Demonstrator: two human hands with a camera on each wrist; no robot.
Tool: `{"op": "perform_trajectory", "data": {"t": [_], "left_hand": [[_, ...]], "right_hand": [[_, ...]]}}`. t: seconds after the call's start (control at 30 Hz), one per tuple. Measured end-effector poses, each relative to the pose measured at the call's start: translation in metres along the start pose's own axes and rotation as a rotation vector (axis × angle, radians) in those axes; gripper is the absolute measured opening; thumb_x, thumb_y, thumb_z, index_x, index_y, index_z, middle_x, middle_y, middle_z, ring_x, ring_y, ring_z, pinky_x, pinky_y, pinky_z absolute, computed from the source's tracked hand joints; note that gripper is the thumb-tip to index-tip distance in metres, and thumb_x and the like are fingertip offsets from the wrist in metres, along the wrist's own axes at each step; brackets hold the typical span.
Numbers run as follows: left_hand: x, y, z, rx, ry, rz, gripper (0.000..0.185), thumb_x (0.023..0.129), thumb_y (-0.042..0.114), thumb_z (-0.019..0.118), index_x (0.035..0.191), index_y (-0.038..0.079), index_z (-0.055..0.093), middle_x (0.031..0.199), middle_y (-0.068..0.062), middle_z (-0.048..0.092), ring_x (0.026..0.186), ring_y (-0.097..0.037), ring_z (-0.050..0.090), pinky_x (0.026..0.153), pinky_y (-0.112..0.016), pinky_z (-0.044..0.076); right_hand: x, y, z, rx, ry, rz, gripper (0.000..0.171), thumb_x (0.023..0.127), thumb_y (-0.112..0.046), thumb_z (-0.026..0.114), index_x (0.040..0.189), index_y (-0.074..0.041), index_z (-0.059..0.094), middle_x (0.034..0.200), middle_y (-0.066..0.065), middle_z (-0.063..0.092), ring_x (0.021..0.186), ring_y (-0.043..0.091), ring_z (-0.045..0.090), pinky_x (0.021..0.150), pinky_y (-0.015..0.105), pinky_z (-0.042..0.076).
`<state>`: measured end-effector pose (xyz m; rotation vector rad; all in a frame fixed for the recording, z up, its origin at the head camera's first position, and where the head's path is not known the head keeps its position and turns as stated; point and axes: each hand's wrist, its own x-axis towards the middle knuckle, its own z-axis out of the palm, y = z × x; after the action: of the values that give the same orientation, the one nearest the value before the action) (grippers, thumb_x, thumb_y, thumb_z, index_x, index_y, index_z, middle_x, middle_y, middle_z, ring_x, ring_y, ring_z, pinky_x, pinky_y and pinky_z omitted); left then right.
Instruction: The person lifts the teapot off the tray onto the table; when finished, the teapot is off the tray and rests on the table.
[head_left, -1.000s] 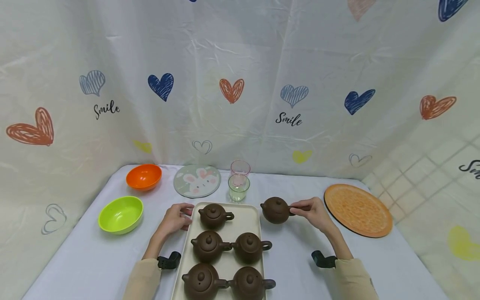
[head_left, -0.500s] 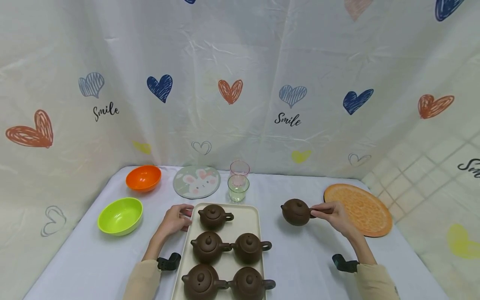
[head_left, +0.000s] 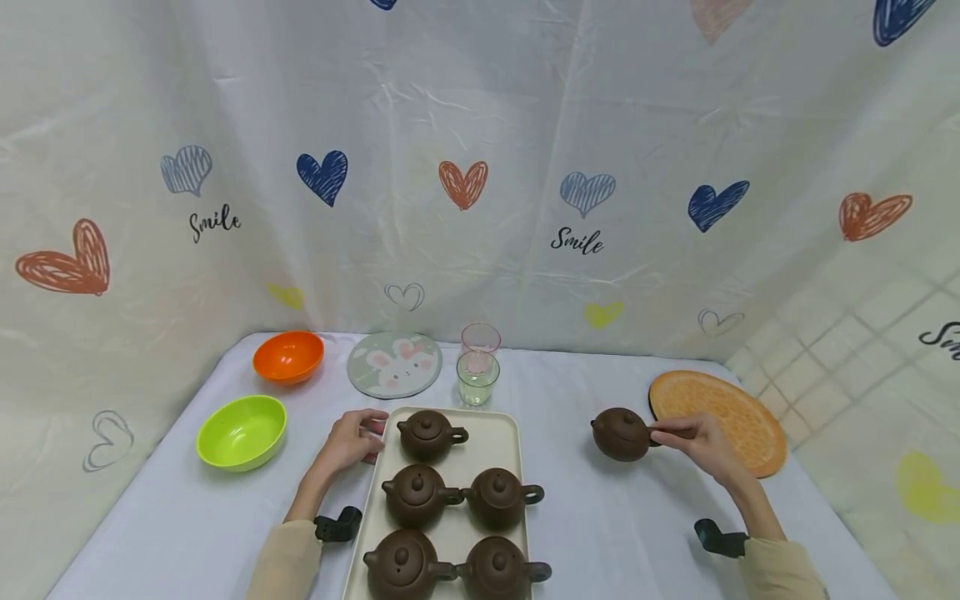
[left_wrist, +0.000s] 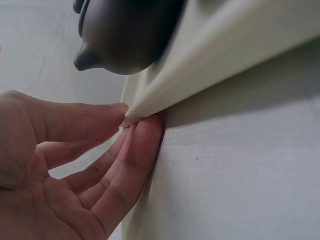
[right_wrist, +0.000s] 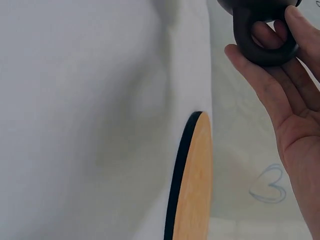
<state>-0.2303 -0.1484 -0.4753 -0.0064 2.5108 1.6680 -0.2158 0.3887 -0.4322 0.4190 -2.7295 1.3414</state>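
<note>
While held (by its handle), teapot [head_left: 622, 434] shifted rightward.

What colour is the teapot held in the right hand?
Dark brown, matt like unglazed clay; the teapot held by the right hand shows best in the head view.

I see a brown clay teapot [head_left: 622, 434], lid on, upright, held by its handle just beside the orange mat [head_left: 720, 420].

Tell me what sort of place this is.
Probably a staged tabletop set rather than a real kitchen: a table under a white cloth, closed in by a curtain printed with hearts and "Smile". On it sit a tray of brown teapots, two plastic bowls and two glasses.
</note>
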Motion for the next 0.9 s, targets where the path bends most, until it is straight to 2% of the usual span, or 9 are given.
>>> {"op": "perform_trajectory", "data": {"t": [0.27, 0.5, 0.63, 0.9], "left_hand": [[-0.001, 0.0, 0.0, 0.015, 0.006, -0.008, 0.048, 0.075, -0.01, 0.061, 0.123, -0.007, 0.058, 0.1, -0.017, 0.064, 0.071, -0.018, 0.063, 0.057, -0.034, 0.059], [0.0, 0.0, 0.0, 0.013, 0.011, -0.013, 0.048, 0.075, -0.011, 0.061, 0.123, -0.006, 0.058, 0.1, -0.016, 0.064, 0.07, -0.018, 0.063, 0.058, -0.034, 0.059], [-0.001, 0.0, 0.0, 0.018, 0.013, -0.015, 0.048, 0.075, -0.01, 0.062, 0.123, -0.006, 0.058, 0.1, -0.017, 0.064, 0.071, -0.018, 0.063, 0.058, -0.034, 0.059], [0.0, -0.002, 0.001, 0.007, 0.016, -0.011, 0.048, 0.074, -0.011, 0.061, 0.122, -0.007, 0.058, 0.099, -0.016, 0.064, 0.072, -0.019, 0.063, 0.057, -0.035, 0.059]], "right_hand": [[-0.008, 0.014, -0.009, -0.027, 0.014, 0.005, 0.021, 0.086, -0.005, 0.068, 0.099, 0.011, 0.07, 0.088, 0.01, 0.074, 0.08, 0.0, 0.065, 0.066, 0.02, 0.055], [-0.011, 0.021, -0.015, -0.039, 0.047, 0.004, 0.021, 0.085, -0.004, 0.068, 0.097, 0.013, 0.07, 0.087, 0.0, 0.074, 0.079, -0.002, 0.064, 0.064, 0.021, 0.055], [-0.014, 0.026, -0.018, -0.057, 0.07, -0.011, 0.02, 0.084, -0.004, 0.07, 0.095, 0.013, 0.07, 0.087, -0.002, 0.074, 0.08, -0.002, 0.064, 0.063, 0.019, 0.054], [-0.017, 0.041, -0.024, -0.033, 0.084, 0.002, 0.019, 0.084, 0.0, 0.068, 0.097, 0.014, 0.069, 0.091, -0.012, 0.071, 0.085, -0.004, 0.063, 0.067, 0.013, 0.052]]}}
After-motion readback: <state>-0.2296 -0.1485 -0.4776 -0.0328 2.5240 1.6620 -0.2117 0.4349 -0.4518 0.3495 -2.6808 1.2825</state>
